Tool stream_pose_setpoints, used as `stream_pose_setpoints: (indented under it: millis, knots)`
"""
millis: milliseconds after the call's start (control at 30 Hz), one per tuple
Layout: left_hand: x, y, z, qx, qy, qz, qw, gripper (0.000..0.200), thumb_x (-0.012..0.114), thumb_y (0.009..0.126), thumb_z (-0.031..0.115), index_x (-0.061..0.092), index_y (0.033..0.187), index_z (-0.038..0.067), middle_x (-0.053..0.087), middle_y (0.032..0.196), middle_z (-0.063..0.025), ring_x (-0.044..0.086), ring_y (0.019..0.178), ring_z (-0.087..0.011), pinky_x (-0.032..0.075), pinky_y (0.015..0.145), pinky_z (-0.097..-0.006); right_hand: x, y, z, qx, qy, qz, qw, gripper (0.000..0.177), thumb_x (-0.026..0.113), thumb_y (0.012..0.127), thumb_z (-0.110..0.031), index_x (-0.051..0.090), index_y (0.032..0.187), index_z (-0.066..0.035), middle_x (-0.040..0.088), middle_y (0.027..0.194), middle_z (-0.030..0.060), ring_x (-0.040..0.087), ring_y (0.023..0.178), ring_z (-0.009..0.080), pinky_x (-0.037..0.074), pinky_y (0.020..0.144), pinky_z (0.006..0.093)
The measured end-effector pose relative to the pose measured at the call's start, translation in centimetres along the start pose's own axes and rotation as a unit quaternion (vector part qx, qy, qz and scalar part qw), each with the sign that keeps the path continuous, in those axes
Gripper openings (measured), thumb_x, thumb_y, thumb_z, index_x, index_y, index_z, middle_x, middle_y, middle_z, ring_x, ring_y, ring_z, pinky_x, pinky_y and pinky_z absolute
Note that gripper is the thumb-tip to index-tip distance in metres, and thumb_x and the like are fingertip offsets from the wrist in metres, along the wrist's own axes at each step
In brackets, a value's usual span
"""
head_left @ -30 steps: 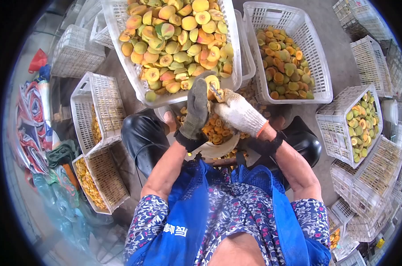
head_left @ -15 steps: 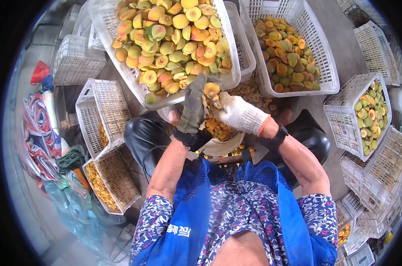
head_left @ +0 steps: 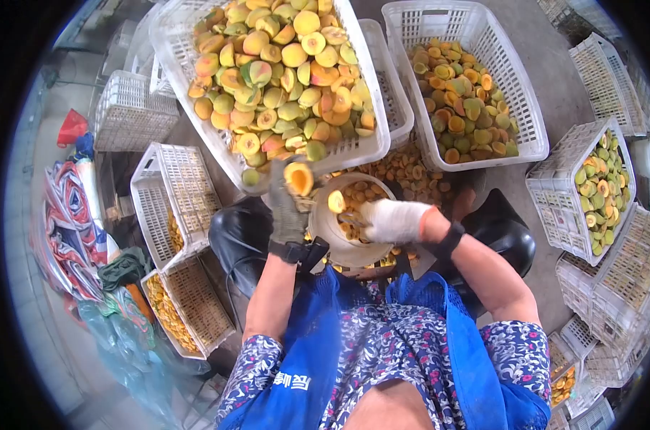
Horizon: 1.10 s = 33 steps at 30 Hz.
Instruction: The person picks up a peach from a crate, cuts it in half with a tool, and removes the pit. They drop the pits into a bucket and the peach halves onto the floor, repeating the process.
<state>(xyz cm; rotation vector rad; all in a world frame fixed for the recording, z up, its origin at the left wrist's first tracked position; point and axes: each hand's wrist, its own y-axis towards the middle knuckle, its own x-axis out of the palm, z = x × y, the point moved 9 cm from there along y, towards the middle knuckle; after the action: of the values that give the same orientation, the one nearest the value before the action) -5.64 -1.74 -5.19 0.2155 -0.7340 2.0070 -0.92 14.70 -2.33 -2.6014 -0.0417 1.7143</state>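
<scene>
My left hand (head_left: 289, 208), in a dark grey glove, is closed round a hollowed peach half (head_left: 298, 179) near the front edge of the big white crate (head_left: 217, 147) full of peach halves. Over the white bucket (head_left: 325, 233) is my right hand (head_left: 391, 220), in a white glove; its blurred fingers are closed on something dark I cannot make out. A pale orange piece (head_left: 336, 201) shows just left of those fingers, above the pieces in the bucket.
A second white crate (head_left: 493, 159) of hollowed halves stands at the upper right. Crates with fruit stand at the right (head_left: 543, 186) and left (head_left: 196, 201). Loose pieces (head_left: 411, 168) lie behind the bucket, and my knees flank it.
My hands have moved apart. My left hand has shifted left with the peach half, now showing a hollow; my right hand has dropped over the bucket.
</scene>
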Motion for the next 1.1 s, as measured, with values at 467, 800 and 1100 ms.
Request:
stream_pose_setpoints:
  millis: [467, 800, 1100]
  knots:
    - [14.2, 12.1, -1.8, 0.244, 0.813, -0.193, 0.492, 0.038, 0.047, 0.092, 0.023, 0.051, 0.129, 0.015, 0.055, 0.128, -0.0137, 0.060, 0.108, -0.0291, 0.050, 0.086, -0.0416, 1.1, -1.9, 4.2, 0.262, 0.217, 0.068, 0.938, 0.021, 0.054, 0.078, -0.019, 0.064, 0.085, -0.001, 0.065, 0.071, 0.0180, 0.065, 0.067, 0.0350, 0.053, 0.059, 0.0440]
    - [13.3, 8.7, 2.8, 0.390, 0.781, -0.152, 0.463, 0.027, 0.061, 0.086, 0.022, 0.060, 0.108, 0.008, 0.063, 0.111, -0.0135, 0.064, 0.091, -0.0270, 0.051, 0.078, -0.0384, -3.5, -3.1, 7.8, 0.256, 0.211, 0.224, 0.916, 0.028, 0.055, 0.084, -0.017, 0.059, 0.105, 0.000, 0.060, 0.092, 0.0237, 0.062, 0.083, 0.0385, 0.052, 0.071, 0.0427]
    - [11.3, 0.8, 2.2, 0.031, 0.321, -0.174, 0.931, 0.045, 0.059, 0.091, 0.013, 0.045, 0.132, 0.000, 0.060, 0.107, -0.0078, 0.063, 0.081, -0.0118, 0.055, 0.061, -0.0220, -8.3, -3.1, 5.6, 0.207, -0.090, 0.374, 0.899, 0.011, 0.055, 0.082, -0.010, 0.059, 0.086, -0.001, 0.058, 0.083, 0.0163, 0.059, 0.074, 0.0321, 0.050, 0.064, 0.0398]
